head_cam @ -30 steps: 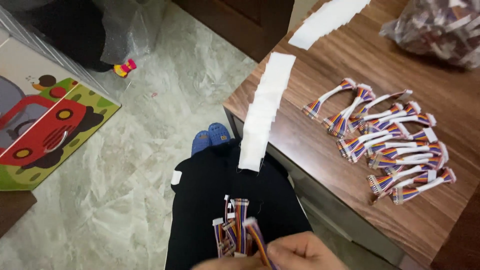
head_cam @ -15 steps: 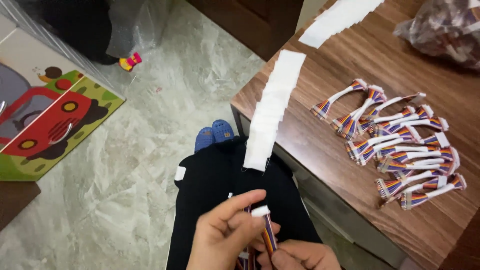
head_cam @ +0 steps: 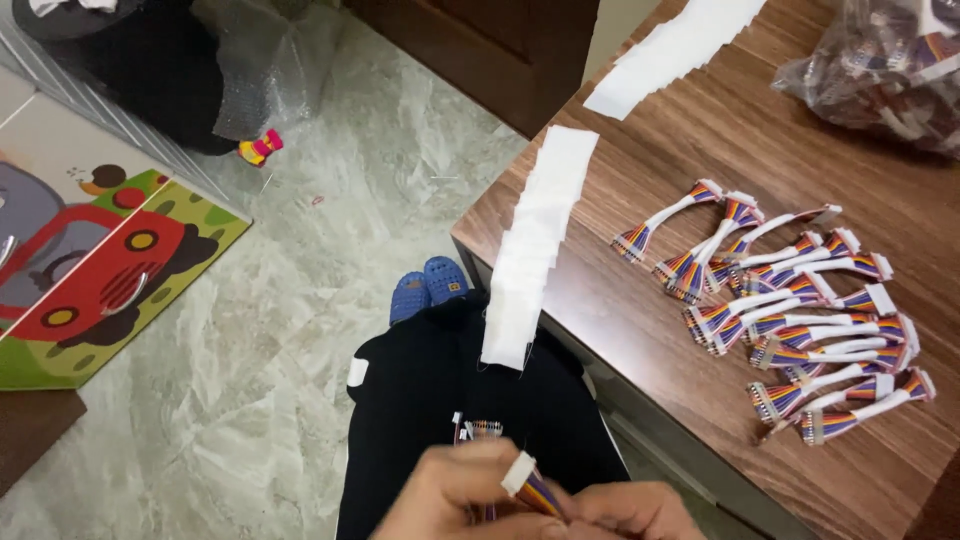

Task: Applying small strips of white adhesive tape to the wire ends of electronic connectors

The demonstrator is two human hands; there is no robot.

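Observation:
Both my hands meet low over my lap at the bottom edge of the head view. My left hand [head_cam: 455, 492] and my right hand [head_cam: 625, 508] pinch the same multicoloured ribbon cable [head_cam: 528, 483], whose white connector end points up between them. More such cables [head_cam: 478, 432] lie on my black trousers just above the hands. On the wooden table [head_cam: 640, 330] to the right, several finished cables wrapped in white tape [head_cam: 800, 315] lie in a loose pile.
A white strip of tape pieces [head_cam: 535, 250] hangs off the table edge toward my lap; a second strip [head_cam: 670, 50] lies further back. A plastic bag of cables [head_cam: 885, 70] sits at the top right. Blue slippers [head_cam: 430, 285], a colourful play mat [head_cam: 95, 270] and marble floor lie left.
The camera has shifted slightly left and down. My hands dropped lower in view, and my left hand's fingers closed further over the cable's connector end.

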